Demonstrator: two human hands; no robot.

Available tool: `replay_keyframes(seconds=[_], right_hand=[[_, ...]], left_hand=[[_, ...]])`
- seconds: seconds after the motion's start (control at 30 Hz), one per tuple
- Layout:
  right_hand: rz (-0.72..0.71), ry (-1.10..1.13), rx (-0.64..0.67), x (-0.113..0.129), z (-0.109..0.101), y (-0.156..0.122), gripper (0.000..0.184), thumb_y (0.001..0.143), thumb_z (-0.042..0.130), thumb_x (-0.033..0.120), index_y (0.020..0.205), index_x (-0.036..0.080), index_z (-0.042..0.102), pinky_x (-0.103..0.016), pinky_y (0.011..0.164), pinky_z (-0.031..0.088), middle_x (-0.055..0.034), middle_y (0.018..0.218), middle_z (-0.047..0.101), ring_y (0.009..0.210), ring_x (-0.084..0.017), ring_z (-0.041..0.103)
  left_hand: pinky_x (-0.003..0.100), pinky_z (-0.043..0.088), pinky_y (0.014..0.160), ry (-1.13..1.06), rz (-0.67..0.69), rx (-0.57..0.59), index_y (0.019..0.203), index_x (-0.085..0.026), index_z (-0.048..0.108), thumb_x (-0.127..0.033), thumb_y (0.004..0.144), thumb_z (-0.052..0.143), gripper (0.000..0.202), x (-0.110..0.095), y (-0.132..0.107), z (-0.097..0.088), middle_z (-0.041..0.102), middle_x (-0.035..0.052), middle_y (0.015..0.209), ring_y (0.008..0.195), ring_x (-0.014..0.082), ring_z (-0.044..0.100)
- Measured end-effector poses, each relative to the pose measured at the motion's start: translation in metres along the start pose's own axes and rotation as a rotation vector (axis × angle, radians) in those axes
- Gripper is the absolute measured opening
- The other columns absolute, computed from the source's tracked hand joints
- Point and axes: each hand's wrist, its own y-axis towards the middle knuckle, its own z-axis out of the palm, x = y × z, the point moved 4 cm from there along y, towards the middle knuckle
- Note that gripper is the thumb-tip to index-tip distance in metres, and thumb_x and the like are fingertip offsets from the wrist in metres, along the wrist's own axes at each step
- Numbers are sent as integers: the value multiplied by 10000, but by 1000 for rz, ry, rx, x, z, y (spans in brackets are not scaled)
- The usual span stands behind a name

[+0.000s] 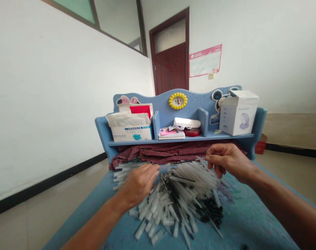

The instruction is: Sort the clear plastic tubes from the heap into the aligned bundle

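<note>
A loose heap of whitish translucent plastic tubes [194,175], which look like pen barrels, lies on the blue desk [113,222]. My left hand [142,182] is over the heap's left side, its fingers pressed together. A faint pale tube shows near those fingertips, but whether they hold it is unclear. To the right, my right hand [225,159] is raised just above the heap, thumb and forefinger pinched. What sits in that pinch is too small to make out. Small black pieces [212,210], perhaps caps, lie at the heap's lower right. Several thin dark rods are mixed in.
Behind the heap lies a red plaid cloth [160,152] under the desk's shelf [147,141]. The shelf holds a mask box [131,133], papers [170,134], a red round tin [192,132] and a white carton [238,114]. A yellow flower clock [178,100] is on the backboard.
</note>
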Motion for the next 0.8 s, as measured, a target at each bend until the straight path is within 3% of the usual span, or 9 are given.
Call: replay_keyframes(seconds=[0.07,0.17,0.27,0.33,0.47,0.53,0.63,0.8], right_hand=[[-5,-58,-21,1,-3,0,185,743,576,317,646,163,542,-181,341,324,18,546,608,333,-65,493],[1,-246,17,-4,2,0,149,743,542,279,645,167,552,-191,346,330,14,539,595,340,-78,492],[24,-453,134,-13,10,2,155,744,507,232,610,169,555,-195,352,299,17,499,567,340,-83,480],[3,-597,191,-17,12,3,170,740,515,215,588,168,574,-204,392,290,6,498,570,381,-89,488],[-83,-936,94,-11,11,2,213,753,556,280,581,171,619,-243,485,263,-39,569,607,505,-119,498],[-121,-962,46,-3,18,-4,242,788,536,317,618,176,634,-250,506,259,-40,581,605,517,-119,484],[-189,-763,137,7,41,-19,258,830,513,353,695,181,649,-237,510,279,-23,590,591,530,-112,478],[-172,-343,292,11,83,-41,228,822,558,404,829,183,616,-206,449,277,21,594,524,511,-92,432]], left_hand=[[285,518,712,-27,-116,-26,946,-154,647,-237,889,423,246,21,-3,-1,687,82,826,763,184,636],[259,506,693,-234,-425,-32,896,-187,673,-251,815,525,181,40,-7,0,701,56,822,758,178,641],[203,449,488,-607,-775,-70,865,-185,669,-254,765,581,150,39,-9,5,655,6,644,554,137,586],[188,419,426,-867,-912,-125,859,-165,649,-270,751,607,156,29,-8,7,639,1,624,505,123,557],[202,486,501,-1274,-978,-189,845,-132,616,-256,748,655,162,6,1,4,663,35,732,589,121,595],[224,521,565,-1420,-969,-216,844,-123,610,-230,758,660,146,-4,5,1,668,46,780,631,123,612],[266,553,661,-1595,-950,-249,860,-123,602,-190,789,642,106,-19,10,-2,674,58,839,712,139,640],[298,554,763,-1803,-953,-296,918,-150,587,-122,838,572,87,-44,15,-4,680,70,950,839,153,653]])
